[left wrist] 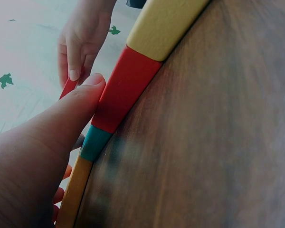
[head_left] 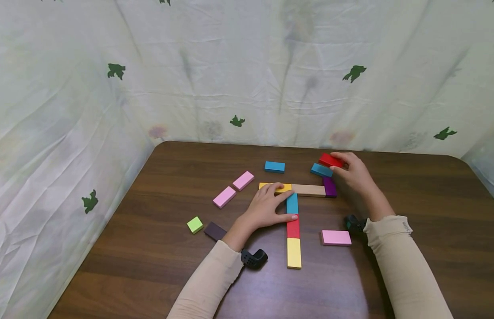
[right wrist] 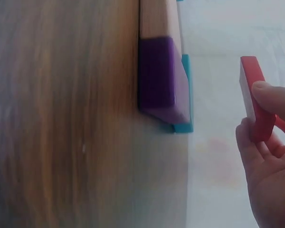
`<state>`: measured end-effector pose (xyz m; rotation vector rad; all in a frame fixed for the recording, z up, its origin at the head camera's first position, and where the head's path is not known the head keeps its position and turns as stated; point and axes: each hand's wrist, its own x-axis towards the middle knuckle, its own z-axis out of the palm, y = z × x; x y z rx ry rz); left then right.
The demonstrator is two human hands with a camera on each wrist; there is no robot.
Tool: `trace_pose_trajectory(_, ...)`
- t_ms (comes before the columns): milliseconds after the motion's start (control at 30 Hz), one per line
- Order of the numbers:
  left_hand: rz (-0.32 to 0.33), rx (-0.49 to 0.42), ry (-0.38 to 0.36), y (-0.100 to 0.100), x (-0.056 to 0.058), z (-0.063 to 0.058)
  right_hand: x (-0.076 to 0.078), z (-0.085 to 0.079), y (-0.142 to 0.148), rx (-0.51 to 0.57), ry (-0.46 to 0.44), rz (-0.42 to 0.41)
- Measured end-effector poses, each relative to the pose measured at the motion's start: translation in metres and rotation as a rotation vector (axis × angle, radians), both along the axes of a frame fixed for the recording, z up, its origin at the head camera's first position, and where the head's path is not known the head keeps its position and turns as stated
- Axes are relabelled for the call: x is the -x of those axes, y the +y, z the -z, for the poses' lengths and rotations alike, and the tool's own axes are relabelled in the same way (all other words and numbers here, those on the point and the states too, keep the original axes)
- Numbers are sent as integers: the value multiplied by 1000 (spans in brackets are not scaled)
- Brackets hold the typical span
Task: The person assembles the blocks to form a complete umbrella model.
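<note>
Near the table's back edge my right hand (head_left: 354, 175) pinches a red block (head_left: 330, 160) between thumb and fingers; the right wrist view shows it raised. Another bit of red shows behind those fingers, its shape mostly hidden. Close by lie a blue block (head_left: 321, 170) and a purple block (head_left: 329, 188). My left hand (head_left: 266, 208) is spread beside a T-shaped layout, its fingers at the yellow-orange block (head_left: 286, 188) and its thumb touching a red block (left wrist: 126, 88). That layout also has a wooden block (head_left: 308, 190), a blue-teal block (head_left: 292, 204) and a pale yellow block (head_left: 293, 253).
Two pink blocks (head_left: 224, 196) lie left of the layout, and a third pink block (head_left: 336, 238) to its right. A lime cube (head_left: 195, 225) and a dark block (head_left: 215, 231) are by the left forearm. Another blue block (head_left: 274, 167) lies at the back.
</note>
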<state>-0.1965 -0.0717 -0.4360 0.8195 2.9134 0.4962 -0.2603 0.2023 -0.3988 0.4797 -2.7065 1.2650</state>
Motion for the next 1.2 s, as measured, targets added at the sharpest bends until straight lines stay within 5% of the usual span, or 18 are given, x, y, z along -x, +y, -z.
trace_pose_trajectory(567,0,-2,1,0,0,0,15,2,-31,-51,-30,-26)
trace_pose_trajectory(900,4,-2,7,0,0,1,24,9,-49,-95,39,-49)
trace_pose_trajectory(1200,6,6,14,0,1,1,31,16,-55,-97,-18,-20)
